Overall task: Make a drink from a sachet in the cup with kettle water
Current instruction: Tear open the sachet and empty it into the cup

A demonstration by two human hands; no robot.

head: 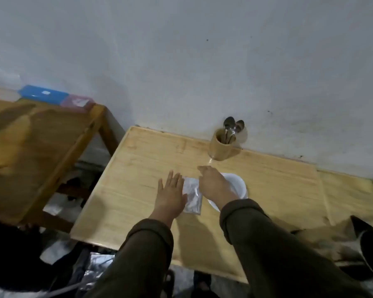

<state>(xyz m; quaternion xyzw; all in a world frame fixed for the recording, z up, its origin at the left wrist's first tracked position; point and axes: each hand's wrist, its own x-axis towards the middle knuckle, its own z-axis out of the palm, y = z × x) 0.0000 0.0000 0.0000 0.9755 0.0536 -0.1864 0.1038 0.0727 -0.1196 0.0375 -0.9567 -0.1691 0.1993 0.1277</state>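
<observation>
head camera, looking down at a light wooden table (138, 160) against a pale wall. a silvery sachet (193, 195) lies flat on the table between two hands. the left hand (171, 194) rests palm down with fingers spread, its edge touching the sachet's left side, gripping nothing. the right hand (213, 184) hovers over the sachet's right edge, fingers loosely open, partly covering a white cup (238, 186) just beside it. a wooden holder (221, 148) of spoons (233, 126) stands behind, near the wall.
</observation>
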